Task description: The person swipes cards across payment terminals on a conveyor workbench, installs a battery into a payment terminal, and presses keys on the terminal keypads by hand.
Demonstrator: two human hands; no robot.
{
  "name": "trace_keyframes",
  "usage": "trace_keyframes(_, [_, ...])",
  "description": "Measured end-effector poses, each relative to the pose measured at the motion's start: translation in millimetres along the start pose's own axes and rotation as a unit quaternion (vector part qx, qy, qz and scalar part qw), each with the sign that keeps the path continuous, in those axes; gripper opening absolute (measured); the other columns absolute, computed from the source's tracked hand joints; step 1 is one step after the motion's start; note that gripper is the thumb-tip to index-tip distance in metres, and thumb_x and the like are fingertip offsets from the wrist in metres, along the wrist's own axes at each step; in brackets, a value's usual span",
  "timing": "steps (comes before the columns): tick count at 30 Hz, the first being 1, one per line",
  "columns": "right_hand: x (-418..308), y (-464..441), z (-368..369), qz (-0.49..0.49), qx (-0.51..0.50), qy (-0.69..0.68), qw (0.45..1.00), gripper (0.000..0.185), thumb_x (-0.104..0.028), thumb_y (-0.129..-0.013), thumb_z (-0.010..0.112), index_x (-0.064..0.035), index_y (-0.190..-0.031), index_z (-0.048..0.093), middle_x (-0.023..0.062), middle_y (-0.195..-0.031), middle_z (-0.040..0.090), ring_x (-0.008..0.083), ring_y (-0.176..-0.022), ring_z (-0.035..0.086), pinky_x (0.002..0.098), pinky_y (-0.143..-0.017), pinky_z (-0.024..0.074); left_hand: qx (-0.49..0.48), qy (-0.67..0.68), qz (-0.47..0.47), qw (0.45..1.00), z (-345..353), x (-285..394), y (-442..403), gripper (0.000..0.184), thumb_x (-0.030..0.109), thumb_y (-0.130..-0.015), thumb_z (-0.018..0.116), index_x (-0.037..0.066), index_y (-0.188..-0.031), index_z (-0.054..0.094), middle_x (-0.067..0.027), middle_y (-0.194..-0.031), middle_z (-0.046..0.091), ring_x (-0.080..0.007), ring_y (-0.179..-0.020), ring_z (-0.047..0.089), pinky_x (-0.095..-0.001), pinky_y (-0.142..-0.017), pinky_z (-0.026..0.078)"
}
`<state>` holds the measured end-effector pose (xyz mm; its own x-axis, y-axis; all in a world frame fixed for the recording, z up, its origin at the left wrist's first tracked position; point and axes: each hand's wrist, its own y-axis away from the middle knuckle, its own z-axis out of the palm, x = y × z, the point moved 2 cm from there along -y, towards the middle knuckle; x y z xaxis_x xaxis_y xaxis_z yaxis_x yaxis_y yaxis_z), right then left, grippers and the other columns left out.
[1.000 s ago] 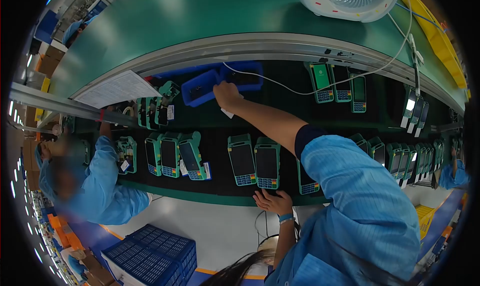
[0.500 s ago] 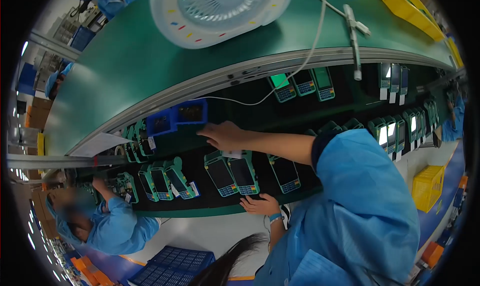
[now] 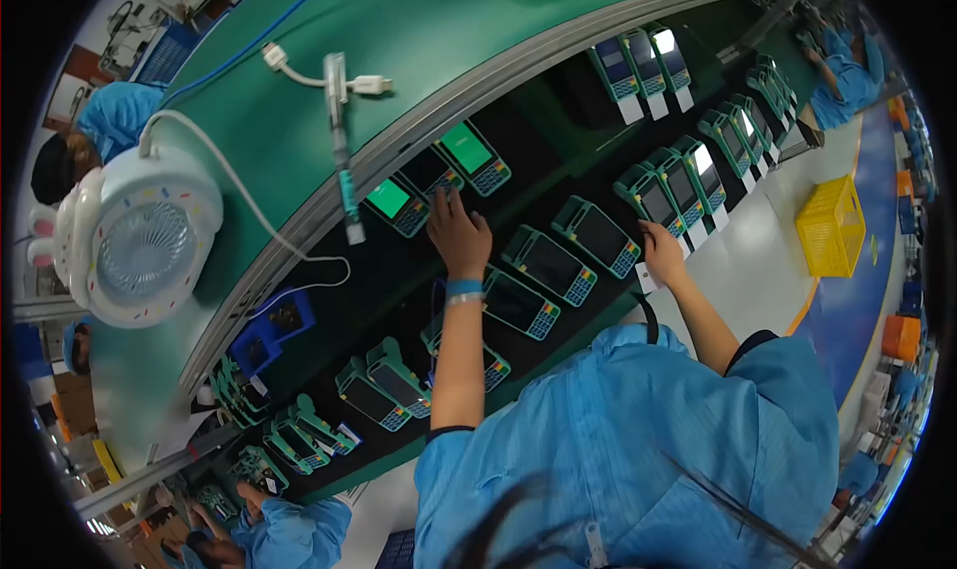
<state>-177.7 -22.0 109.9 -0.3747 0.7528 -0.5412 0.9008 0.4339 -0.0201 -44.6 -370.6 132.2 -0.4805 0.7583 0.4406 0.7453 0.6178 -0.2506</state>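
My left hand point(image 3: 461, 235), with a blue band at its wrist, reaches to the far row. Its fingers are stretched out at the keypad of a dark-screened payment terminal point(image 3: 431, 170). On either side of that lie a terminal with a green screen point(image 3: 467, 147) and another green-lit terminal point(image 3: 392, 202). My right hand point(image 3: 665, 255) is at the near edge, its fingers curled by the lower end of a standing terminal point(image 3: 655, 202); what they grip is hidden. Just below that hand is a white tag point(image 3: 649, 278). Between my hands several dark-screened terminals, including one terminal point(image 3: 548, 265), lie in a row.
A white fan point(image 3: 150, 240), a cable and a clear tube point(image 3: 339, 131) are on the green upper shelf point(image 3: 429, 46). Blue bins point(image 3: 274, 328) sit at the left. A yellow crate point(image 3: 832, 227) stands on the floor. Co-workers in blue are at both ends.
The view has swung toward the right. My left hand has gone from the near edge to the far terminals. My right hand has left the blue bins' area and come to the tagged terminals.
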Motion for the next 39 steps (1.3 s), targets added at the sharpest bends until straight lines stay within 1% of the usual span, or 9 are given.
trace_keyframes(3, [4.4,2.6,-2.7,0.005,-0.076,0.009,0.997,0.030,-0.007,-0.087,0.047,-0.0084,-0.115,0.060,0.0145,-0.101,0.064,0.0344,-0.093,0.060,0.0396,-0.080,0.0481,-0.118,-0.110,-0.047,0.986,21.8,-1.5,-28.4,0.063,0.012,-0.085,0.056,0.009,-0.142,0.030,-0.0121,-0.149,0.024,-0.0309,-0.138,0.021,-0.0546,-0.104,0.030])
trace_keyframes(6, [3.7,-9.4,8.0,-0.096,-0.054,0.057,0.992,0.034,-0.008,-0.084,0.050,-0.0142,-0.115,0.061,0.0085,-0.096,0.063,0.0320,-0.076,0.063,0.0406,-0.064,0.0517,-0.070,-0.119,-0.019,0.990,33.9,-8.2,-24.6,0.066,0.011,-0.084,0.057,0.011,-0.143,0.028,-0.0111,-0.150,0.023,-0.0309,-0.138,0.022,-0.0536,-0.104,0.031])
trace_keyframes(9, [-3.9,-30.2,15.9,-0.083,-0.088,0.115,0.986,0.032,-0.010,-0.084,0.051,-0.0155,-0.115,0.060,0.0091,-0.094,0.063,0.0329,-0.073,0.063,0.0416,-0.061,0.0519,-0.065,-0.106,-0.021,0.992,28.5,-10.8,-25.5,0.063,0.010,-0.083,0.057,0.013,-0.141,0.032,-0.0109,-0.147,0.028,-0.0313,-0.136,0.026,-0.0530,-0.102,0.033])
trace_keyframes(14, [-31.2,-76.1,26.5,-0.073,-0.214,0.163,0.960,0.040,-0.013,-0.084,0.054,-0.0124,-0.124,0.053,0.0206,-0.079,0.063,0.0372,-0.074,0.063,0.0446,-0.066,0.0509,-0.059,-0.142,-0.017,0.988,28.3,-8.9,-30.0,0.059,0.011,-0.081,0.059,0.013,-0.136,0.037,-0.0108,-0.143,0.033,-0.0318,-0.132,0.033,-0.0535,-0.099,0.036])
trace_keyframes(16, [-56.7,-93.5,25.0,-0.057,-0.232,0.157,0.958,0.050,-0.016,-0.086,0.053,-0.0125,-0.135,0.042,0.0255,-0.074,0.062,0.0405,-0.074,0.062,0.0473,-0.069,0.0500,-0.056,-0.143,-0.025,0.988,30.4,-8.0,-31.1,0.060,0.011,-0.080,0.059,0.013,-0.136,0.037,-0.0107,-0.143,0.033,-0.0316,-0.132,0.033,-0.0535,-0.099,0.037])
trace_keyframes(21, [-35.0,-125.4,71.6,-0.068,-0.283,0.021,0.957,0.060,-0.022,-0.089,0.053,-0.0131,-0.142,0.027,0.0293,-0.082,0.062,0.0460,-0.079,0.061,0.0501,-0.073,0.0486,-0.034,-0.104,-0.056,0.992,24.5,-7.2,-31.4,0.065,0.010,-0.078,0.062,0.015,-0.137,0.035,-0.0093,-0.142,0.034,-0.0305,-0.131,0.034,-0.0529,-0.097,0.038])
trace_keyframes(27, [-35.9,-115.2,55.9,-0.030,-0.264,0.070,0.961,0.061,-0.026,-0.087,0.056,-0.0110,-0.139,0.027,0.0307,-0.080,0.061,0.0463,-0.080,0.061,0.0507,-0.072,0.0488,-0.054,-0.185,-0.032,0.981,26.8,-2.0,-32.3,0.072,0.009,-0.073,0.068,0.017,-0.136,0.036,-0.0065,-0.141,0.034,-0.0283,-0.130,0.034,-0.0501,-0.091,0.043])
trace_keyframes(34, [-22.0,-84.6,31.3,-0.038,-0.205,0.143,0.968,0.066,-0.027,-0.084,0.061,-0.0146,-0.140,0.028,0.0216,-0.072,0.063,0.0390,-0.069,0.063,0.0466,-0.062,0.0501,-0.072,-0.229,-0.031,0.970,29.8,-5.2,-37.4,0.069,0.006,-0.074,0.068,0.018,-0.135,0.038,-0.0068,-0.140,0.035,-0.0281,-0.128,0.035,-0.0506,-0.086,0.045])
trace_keyframes(39, [7.2,-52.9,32.0,-0.022,-0.087,0.119,0.989,0.070,-0.028,-0.081,0.064,-0.0145,-0.141,0.029,0.0181,-0.076,0.062,0.0356,-0.067,0.062,0.0437,-0.060,0.0501,-0.082,-0.236,-0.019,0.968,34.5,-5.4,-38.0,0.072,0.007,-0.074,0.069,0.018,-0.137,0.035,-0.0075,-0.140,0.034,-0.0288,-0.130,0.033,-0.0511,-0.087,0.046])
